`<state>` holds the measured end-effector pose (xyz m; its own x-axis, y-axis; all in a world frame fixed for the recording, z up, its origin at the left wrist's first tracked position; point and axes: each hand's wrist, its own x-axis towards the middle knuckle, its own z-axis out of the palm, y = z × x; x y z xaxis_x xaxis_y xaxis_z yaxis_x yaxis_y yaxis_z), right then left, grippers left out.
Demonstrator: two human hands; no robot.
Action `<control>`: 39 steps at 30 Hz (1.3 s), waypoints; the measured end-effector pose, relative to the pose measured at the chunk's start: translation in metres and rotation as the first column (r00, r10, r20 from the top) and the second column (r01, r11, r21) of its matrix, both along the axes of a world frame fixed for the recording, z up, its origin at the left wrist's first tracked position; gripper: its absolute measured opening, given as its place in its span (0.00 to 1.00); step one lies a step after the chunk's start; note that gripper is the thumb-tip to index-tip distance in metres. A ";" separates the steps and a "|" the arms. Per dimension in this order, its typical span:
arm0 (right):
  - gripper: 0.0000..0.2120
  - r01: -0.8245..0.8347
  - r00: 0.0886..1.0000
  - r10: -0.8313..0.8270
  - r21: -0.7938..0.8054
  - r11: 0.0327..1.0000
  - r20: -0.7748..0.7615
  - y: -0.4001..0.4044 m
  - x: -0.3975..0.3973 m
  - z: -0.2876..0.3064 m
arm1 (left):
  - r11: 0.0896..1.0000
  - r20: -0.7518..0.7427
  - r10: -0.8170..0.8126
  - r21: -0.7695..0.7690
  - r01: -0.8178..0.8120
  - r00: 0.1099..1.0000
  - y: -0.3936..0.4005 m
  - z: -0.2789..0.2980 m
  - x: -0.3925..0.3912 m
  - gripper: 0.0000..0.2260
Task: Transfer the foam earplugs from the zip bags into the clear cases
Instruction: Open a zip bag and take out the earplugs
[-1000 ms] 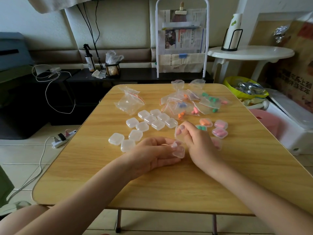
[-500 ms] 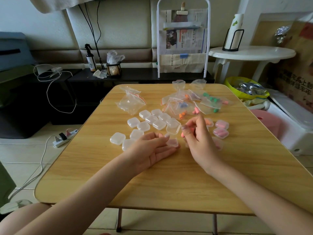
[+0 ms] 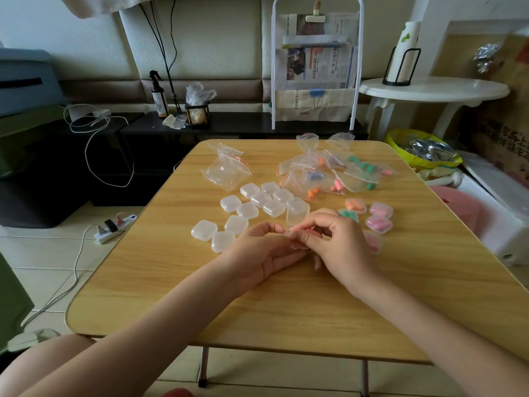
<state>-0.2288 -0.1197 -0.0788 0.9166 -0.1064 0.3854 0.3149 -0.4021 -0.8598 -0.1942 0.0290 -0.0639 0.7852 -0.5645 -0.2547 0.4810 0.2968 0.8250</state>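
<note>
I am holding my 2 hands together mid-table: left hand lying palm-up, right hand curling its fingertips against the left's.

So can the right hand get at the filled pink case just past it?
Probably yes. The pink case lies uncovered on the table just beyond the right hand, but that hand is busy pinching an open clear case with the left hand.

We count ten shut, empty clear cases clustered mid-table, one open clear case just beside them, four filled cases at right, and zip bags of coloured foam earplugs behind.
</note>
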 end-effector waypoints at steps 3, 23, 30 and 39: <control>0.01 0.025 1.000 -0.025 -0.031 0.999 -0.007 -0.001 0.001 0.001 | 0.999 0.039 0.033 0.025 -0.034 0.999 -0.002 0.001 -0.004 0.14; 0.13 0.012 0.991 0.042 0.399 0.917 -0.127 -0.005 0.005 0.005 | 0.993 0.037 0.080 0.086 -0.083 0.996 -0.005 -0.001 0.001 0.07; 0.08 -0.009 0.988 0.064 0.353 0.936 -0.143 -0.004 0.006 0.001 | 0.992 0.004 0.115 0.054 -0.115 0.993 -0.005 0.000 0.002 0.06; 0.02 -0.005 1.000 0.003 0.150 0.989 0.008 -0.006 0.005 0.001 | 0.988 0.134 0.058 0.136 -0.076 0.989 -0.007 0.001 -0.006 0.10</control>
<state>-0.2241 -0.1257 -0.0777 0.9142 -0.1599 0.3724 0.3230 -0.2673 -0.9078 -0.1997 0.0222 -0.0632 0.8514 -0.4754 -0.2216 0.3508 0.2019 0.9144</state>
